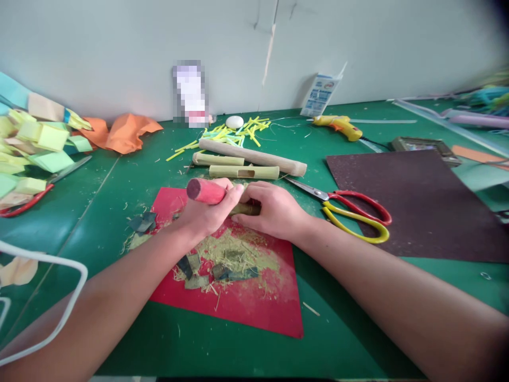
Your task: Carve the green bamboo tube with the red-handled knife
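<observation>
My only camera sits on my head, facing forward and down past my forearms [139, 276] to my left hand [214, 208] and right hand [276, 208], fairly near, taking in the table [178, 345] around my grip and the wall [131, 42] beyond.

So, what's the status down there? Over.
Left hand closed round red handle; right hand holding bamboo piece. Shavings scattered on red mat beneath. Scissors lying close on the right.
</observation>
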The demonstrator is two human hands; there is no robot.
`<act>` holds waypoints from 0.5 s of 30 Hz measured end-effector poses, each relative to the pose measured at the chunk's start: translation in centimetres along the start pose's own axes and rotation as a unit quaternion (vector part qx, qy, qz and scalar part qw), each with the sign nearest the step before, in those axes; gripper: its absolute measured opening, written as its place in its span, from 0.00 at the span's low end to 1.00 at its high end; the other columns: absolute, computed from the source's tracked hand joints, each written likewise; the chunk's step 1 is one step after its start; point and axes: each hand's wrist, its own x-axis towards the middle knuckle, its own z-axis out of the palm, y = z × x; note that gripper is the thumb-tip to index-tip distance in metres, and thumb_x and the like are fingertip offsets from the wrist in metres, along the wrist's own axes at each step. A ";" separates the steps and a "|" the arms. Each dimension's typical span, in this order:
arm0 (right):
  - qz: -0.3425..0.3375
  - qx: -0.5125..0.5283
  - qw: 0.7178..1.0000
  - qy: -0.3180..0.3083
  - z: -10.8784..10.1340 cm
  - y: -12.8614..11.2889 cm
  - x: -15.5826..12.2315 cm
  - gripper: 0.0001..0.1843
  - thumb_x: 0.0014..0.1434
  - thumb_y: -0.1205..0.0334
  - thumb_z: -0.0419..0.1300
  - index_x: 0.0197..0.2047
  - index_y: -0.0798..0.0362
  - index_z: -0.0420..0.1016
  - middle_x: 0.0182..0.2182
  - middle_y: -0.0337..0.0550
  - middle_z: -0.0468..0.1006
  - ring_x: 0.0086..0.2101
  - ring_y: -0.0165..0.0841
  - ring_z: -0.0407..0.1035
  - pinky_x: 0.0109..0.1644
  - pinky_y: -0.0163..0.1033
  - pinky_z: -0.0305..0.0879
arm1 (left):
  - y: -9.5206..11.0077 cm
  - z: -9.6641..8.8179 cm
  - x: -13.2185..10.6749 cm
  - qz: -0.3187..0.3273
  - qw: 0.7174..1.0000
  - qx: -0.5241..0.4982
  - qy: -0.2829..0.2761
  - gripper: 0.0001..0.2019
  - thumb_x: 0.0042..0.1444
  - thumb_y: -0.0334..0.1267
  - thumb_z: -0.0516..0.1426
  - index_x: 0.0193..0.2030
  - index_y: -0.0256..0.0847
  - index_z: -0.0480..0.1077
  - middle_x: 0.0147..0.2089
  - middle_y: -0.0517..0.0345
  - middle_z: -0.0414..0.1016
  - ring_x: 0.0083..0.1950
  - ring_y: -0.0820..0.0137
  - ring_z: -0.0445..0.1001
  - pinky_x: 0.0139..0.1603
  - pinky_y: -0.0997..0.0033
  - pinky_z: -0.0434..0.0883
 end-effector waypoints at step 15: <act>0.000 -0.011 1.000 0.016 0.3 -0.9 -0.3 0.10 0.50 0.58 0.66 0.29 0.53 0.70 0.28 0.40 0.70 0.30 0.31 0.61 0.33 0.36 0.54 | -1.2 0.2 0.5 0.001 0.995 0.028 0.097 0.09 0.54 0.36 0.52 0.24 0.41 0.63 0.22 0.63 0.61 0.27 0.73 0.62 0.28 0.71 0.60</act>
